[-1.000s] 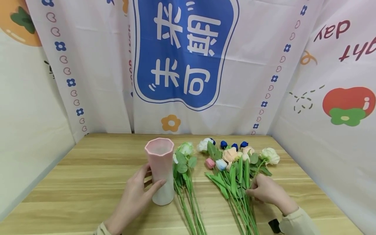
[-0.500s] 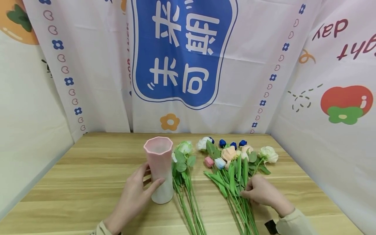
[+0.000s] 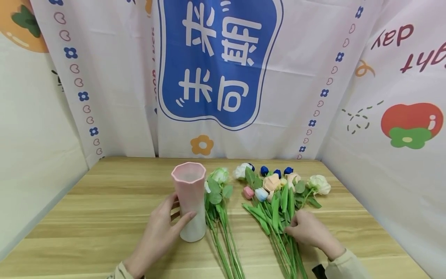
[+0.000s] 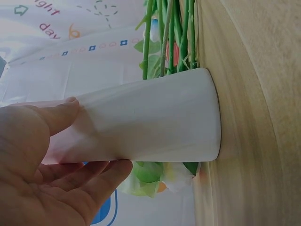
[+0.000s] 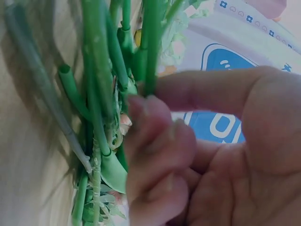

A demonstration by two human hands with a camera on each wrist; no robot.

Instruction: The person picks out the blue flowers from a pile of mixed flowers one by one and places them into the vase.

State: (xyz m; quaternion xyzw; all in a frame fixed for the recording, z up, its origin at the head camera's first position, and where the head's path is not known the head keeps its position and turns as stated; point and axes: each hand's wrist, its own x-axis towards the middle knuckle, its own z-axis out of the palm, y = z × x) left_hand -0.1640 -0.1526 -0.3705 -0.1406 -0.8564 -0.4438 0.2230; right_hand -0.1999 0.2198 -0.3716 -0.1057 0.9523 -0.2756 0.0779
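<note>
The vase stands upright on the table, left of its middle, with its mouth facing up. It is pink at the top and shades to white at the base; its rim is faceted. The left hand holds it from the left: the thumb lies along the near face, and the fingers are bent against the opposite side, close to one another in the left wrist view.

The right hand is at the large bunch. Its thumb and fingertips pinch a green stem, the other fingers curled in below. Which bloom that stem carries cannot be told. More stems pass close beside the fingers.

The small bunch lies just right of the vase, its white-green bloom toward the far edge of the table and its stems toward the person. Whether it touches the vase cannot be told. The large bunch lies farther right, similarly aligned; it includes a pink tulip, a pale blue tulip, a peach rose and dark blue buds. A cream rose sits at its right side.

Behind the table hangs a white cloth with a blue panel.
</note>
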